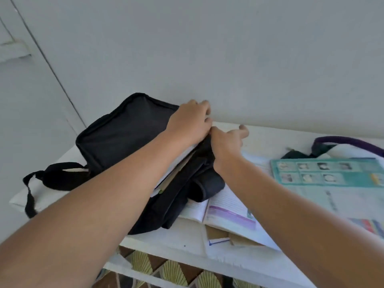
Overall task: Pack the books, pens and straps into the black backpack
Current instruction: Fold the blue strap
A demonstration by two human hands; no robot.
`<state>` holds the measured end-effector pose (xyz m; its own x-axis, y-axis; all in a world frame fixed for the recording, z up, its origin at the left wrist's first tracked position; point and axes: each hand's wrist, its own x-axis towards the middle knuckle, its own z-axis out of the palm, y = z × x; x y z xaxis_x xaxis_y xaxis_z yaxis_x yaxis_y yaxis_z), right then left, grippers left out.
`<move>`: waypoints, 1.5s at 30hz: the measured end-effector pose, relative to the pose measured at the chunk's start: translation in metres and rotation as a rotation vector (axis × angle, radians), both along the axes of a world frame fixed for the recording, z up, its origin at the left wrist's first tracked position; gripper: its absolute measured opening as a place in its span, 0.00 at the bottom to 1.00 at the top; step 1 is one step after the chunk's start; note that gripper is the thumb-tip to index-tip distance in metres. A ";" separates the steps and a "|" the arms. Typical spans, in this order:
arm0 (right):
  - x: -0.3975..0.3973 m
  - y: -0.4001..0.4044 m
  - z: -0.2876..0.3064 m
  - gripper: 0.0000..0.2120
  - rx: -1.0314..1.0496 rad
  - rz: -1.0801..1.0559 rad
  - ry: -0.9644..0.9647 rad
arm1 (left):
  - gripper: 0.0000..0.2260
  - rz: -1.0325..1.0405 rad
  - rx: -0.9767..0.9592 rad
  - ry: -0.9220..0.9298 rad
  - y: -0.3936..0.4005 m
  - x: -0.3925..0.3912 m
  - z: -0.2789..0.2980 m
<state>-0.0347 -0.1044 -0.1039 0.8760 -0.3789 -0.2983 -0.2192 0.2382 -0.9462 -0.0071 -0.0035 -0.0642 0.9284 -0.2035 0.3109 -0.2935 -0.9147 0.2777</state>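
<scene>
Evidently both hands, left hand (190, 119) and right hand (225, 140), gripped the black backpack (124, 138) opening at twelve o'clock, books (176, 167) already inside; next, I judged, the teal book (332, 175) at three o'clock needed lifting off the worktop (187, 244).

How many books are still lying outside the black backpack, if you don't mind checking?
At least 3: an open book under the backpack's edge, a teal book at right, a brown one beneath. Others may be hidden.
</scene>
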 end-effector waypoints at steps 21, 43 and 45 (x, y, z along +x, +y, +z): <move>-0.111 -0.369 -0.041 0.13 -0.784 -0.435 0.116 | 0.18 -0.467 0.391 0.459 -0.336 -0.065 -0.047; -0.151 -0.392 -0.062 0.07 -0.777 -0.424 0.065 | 0.26 -0.423 0.443 0.497 -0.345 -0.060 -0.047; -0.145 -0.379 -0.042 0.05 -0.652 -0.475 -0.086 | 0.28 -0.430 0.376 0.588 -0.343 -0.063 -0.044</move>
<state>-0.1793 -0.4833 -0.1461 0.5879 -0.7905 0.1715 -0.1538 -0.3173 -0.9358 -0.0698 -0.3465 -0.1082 0.7354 -0.5728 -0.3620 -0.5420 -0.8179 0.1931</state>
